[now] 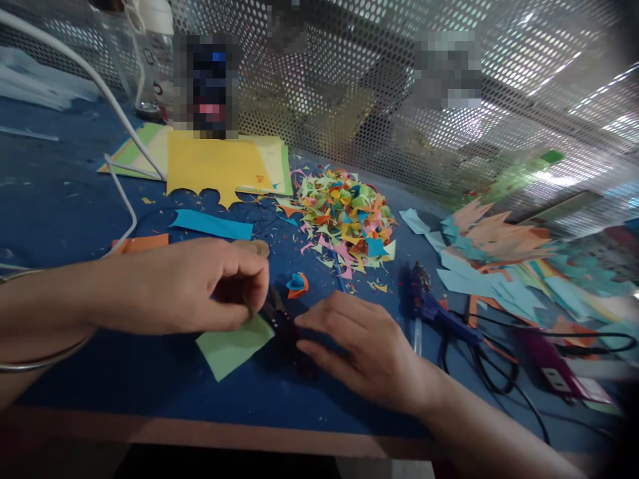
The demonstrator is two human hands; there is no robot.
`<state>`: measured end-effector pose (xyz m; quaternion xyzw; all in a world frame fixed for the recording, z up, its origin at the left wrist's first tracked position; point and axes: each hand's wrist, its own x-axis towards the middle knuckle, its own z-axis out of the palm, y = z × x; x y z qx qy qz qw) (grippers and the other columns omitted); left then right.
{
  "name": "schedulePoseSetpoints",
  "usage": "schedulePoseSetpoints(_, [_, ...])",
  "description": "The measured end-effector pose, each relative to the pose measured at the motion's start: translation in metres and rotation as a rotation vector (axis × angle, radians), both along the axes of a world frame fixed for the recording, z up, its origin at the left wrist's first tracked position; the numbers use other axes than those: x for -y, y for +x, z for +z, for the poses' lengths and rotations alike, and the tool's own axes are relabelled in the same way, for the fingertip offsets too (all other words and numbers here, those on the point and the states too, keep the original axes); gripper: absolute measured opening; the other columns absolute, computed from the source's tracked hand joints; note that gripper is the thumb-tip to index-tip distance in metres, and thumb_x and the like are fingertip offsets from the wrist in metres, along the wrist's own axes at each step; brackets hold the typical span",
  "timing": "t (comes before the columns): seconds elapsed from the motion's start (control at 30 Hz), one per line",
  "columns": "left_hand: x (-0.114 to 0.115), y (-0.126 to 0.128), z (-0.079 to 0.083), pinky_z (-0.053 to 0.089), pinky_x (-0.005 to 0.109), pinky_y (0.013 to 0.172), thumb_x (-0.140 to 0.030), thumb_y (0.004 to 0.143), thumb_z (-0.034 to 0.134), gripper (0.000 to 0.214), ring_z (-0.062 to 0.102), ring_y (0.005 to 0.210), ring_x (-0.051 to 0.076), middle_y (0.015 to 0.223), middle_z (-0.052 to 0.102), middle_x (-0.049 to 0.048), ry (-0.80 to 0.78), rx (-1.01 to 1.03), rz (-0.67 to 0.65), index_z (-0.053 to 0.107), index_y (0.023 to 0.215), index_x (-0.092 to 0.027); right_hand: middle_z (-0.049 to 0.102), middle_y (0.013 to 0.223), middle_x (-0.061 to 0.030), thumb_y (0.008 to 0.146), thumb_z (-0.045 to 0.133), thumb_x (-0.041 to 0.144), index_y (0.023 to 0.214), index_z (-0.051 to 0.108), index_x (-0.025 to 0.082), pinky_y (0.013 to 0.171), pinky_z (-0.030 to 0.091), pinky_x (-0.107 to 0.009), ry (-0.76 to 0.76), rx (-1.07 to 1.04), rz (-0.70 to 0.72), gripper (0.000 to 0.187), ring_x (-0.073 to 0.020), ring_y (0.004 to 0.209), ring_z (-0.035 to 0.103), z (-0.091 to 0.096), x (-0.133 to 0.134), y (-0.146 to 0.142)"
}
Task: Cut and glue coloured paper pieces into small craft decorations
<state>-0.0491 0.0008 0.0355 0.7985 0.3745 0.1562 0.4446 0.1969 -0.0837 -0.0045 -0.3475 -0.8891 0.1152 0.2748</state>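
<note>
Blue matte cloth covers the table (pixel 74 199), backed by a shiny perforated metal screen (pixel 399 100). From the hands, a flat yellow sheet (pixel 214 166) with a scalloped edge lies at eleven o'clock, a jagged heap of multicoloured scraps (pixel 349 219) at one, and a glue gun (pixel 429 306) at three. The left hand (pixel 190 286) pinches the top corner of a smooth pale green paper (pixel 232 349) between thumb and fingers, low at centre. The right hand (pixel 359 346) lies with fingers stretched over dark, probably metal scissors (pixel 282 319), half hiding them; I cannot tell whether it grips. A small curled blue-and-orange piece (pixel 297 285) sits at twelve.
</note>
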Motion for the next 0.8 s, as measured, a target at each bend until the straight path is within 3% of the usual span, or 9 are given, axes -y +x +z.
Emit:
schedulePoseSetpoints(0.03, [-0.001, 0.001, -0.004, 0.042, 0.019, 0.054, -0.022, 0.067, 0.072, 0.007, 0.059, 0.057, 0.012, 0.063, 0.063, -0.0026, -0.07, 0.02, -0.066, 0.067, 0.071, -0.019, 0.071, 0.09, -0.0067, 0.094, 0.061, 0.022, 0.104, 0.065, 0.012, 0.076, 0.053, -0.026, -0.033, -0.037, -0.025, 0.015, -0.0148, 0.084, 0.065, -0.001, -0.001, -0.001])
schedulePoseSetpoints(0.1, [-0.004, 0.005, -0.011, 0.045, 0.02, 0.056, -0.027, 0.072, 0.072, 0.013, 0.06, 0.061, 0.012, 0.068, 0.064, -0.0014, -0.155, 0.103, -0.072, 0.066, 0.08, -0.019, 0.071, 0.089, -0.0061, 0.094, 0.062, 0.024, 0.103, 0.065, 0.013, 0.076, 0.053, -0.025, -0.093, -0.092, -0.068, 0.015, -0.0137, 0.082, 0.066, -0.001, -0.002, -0.002])
schedulePoseSetpoints(0.37, [0.007, 0.024, -0.026, 0.05, 0.021, 0.065, -0.026, 0.076, 0.074, 0.027, 0.062, 0.074, 0.012, 0.08, 0.062, -0.0015, -0.335, 0.293, -0.001, 0.056, 0.094, -0.02, 0.065, 0.078, -0.0012, 0.093, 0.061, 0.023, 0.088, 0.065, 0.017, 0.064, 0.048, -0.021, -0.231, -0.171, -0.157, 0.009, -0.0099, 0.068, 0.061, -0.001, -0.003, -0.005])
schedulePoseSetpoints(0.47, [0.015, 0.03, -0.027, 0.049, 0.02, 0.062, -0.025, 0.076, 0.073, 0.027, 0.062, 0.071, 0.011, 0.08, 0.063, -0.0015, -0.371, 0.276, -0.014, 0.056, 0.095, -0.02, 0.064, 0.073, 0.0001, 0.094, 0.058, 0.019, 0.081, 0.063, 0.017, 0.062, 0.046, -0.021, -0.209, -0.169, -0.176, 0.014, -0.0092, 0.065, 0.059, 0.001, -0.002, -0.005])
schedulePoseSetpoints(0.63, [0.027, 0.036, -0.03, 0.051, 0.02, 0.054, -0.029, 0.082, 0.066, 0.016, 0.058, 0.058, 0.01, 0.068, 0.06, -0.0039, -0.477, 0.2, -0.062, 0.054, 0.079, -0.019, 0.067, 0.077, -0.0004, 0.095, 0.057, 0.021, 0.089, 0.067, 0.018, 0.066, 0.048, -0.022, -0.197, -0.122, -0.192, 0.012, -0.01, 0.069, 0.063, 0.008, 0.001, 0.002])
schedulePoseSetpoints(0.8, [0.026, 0.035, -0.031, 0.055, 0.022, 0.054, -0.027, 0.079, 0.069, 0.018, 0.062, 0.056, 0.01, 0.074, 0.061, -0.0043, -0.434, 0.275, 0.057, 0.056, 0.087, -0.02, 0.073, 0.088, -0.0049, 0.096, 0.055, 0.021, 0.096, 0.067, 0.018, 0.078, 0.051, -0.029, 0.055, 0.127, -0.378, 0.013, -0.0165, 0.083, 0.069, 0.011, 0.009, 0.041])
